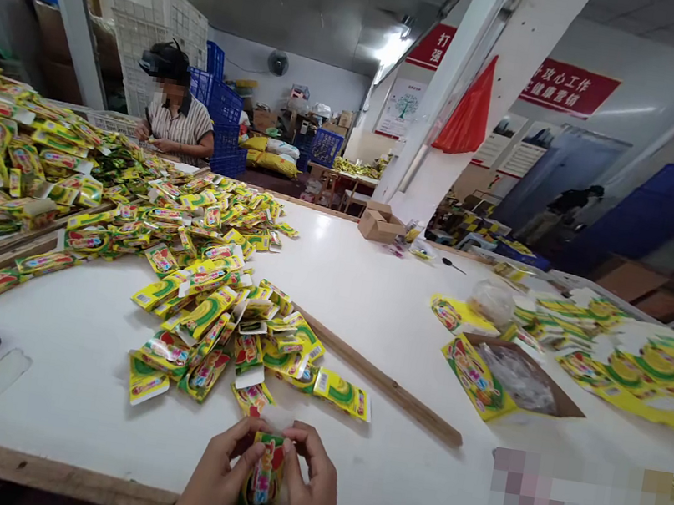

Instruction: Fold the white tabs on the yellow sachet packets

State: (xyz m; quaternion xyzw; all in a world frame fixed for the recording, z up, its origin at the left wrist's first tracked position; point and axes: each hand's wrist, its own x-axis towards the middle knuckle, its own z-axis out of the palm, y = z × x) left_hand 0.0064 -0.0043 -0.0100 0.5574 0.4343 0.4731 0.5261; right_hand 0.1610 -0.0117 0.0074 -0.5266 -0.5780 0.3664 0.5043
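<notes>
Head view, fingers (245, 462) pinching printed box (263, 478), near table edge (44, 473), open tabletop (403, 490) rightward

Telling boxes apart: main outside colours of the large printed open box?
The box is mainly yellow and green, head view.

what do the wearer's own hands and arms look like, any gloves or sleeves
The left hand and right hand are both bare, with slim fingers. No glove, ring, watch or bracelet shows on either one. No sleeve shows either; anything worn higher up is out of frame.
</notes>
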